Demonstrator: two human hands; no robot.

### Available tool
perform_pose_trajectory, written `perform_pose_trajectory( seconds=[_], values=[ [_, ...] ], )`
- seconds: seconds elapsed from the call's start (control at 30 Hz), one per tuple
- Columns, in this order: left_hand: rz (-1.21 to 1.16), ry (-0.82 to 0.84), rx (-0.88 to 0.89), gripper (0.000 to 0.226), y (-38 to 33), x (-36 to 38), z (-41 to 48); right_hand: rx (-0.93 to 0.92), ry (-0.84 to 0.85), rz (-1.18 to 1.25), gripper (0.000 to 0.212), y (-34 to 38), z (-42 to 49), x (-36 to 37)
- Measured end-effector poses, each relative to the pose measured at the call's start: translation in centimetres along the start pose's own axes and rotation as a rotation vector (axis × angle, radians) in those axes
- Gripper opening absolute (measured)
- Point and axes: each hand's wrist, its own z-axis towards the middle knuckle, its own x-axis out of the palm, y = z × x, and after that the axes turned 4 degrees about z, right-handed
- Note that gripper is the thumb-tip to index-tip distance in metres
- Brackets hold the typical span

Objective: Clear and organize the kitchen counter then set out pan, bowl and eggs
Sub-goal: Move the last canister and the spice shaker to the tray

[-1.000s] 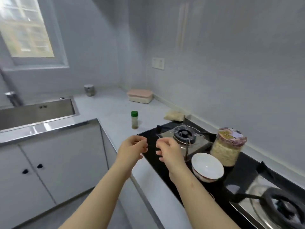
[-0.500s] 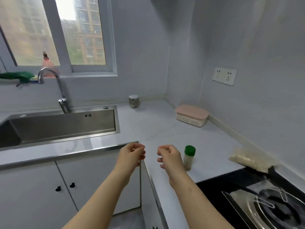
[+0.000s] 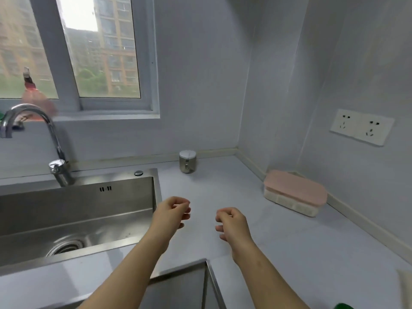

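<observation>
With left hand (image 3: 171,214) and right hand (image 3: 233,221) loosely curled and empty above the pale grey counter (image 3: 223,186), the person would best lift the pink-lidded white plastic box (image 3: 294,192) two-handed and level (pan, bowl, eggs unseen).

One head-worn wide-angle view looks forward and down, close over the counter (image 3: 223,186) corner, sink (image 3: 78,198) left, window (image 3: 107,52) ahead
</observation>
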Motion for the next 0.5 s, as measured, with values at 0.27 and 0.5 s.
perform_pose_trajectory(
  seconds=[0.27,0.5],
  values=[
    [0.079,0.068,-0.020,0.014,-1.0,-4.1,16.9,0.050,-0.051,-0.038,0.008,2.1,11.7,8.4],
    [0.028,0.111,-0.180,0.014,0.7,-2.9,26.2,0.121,-0.055,-0.233,0.009,0.6,19.0,10.1]
  ],
)
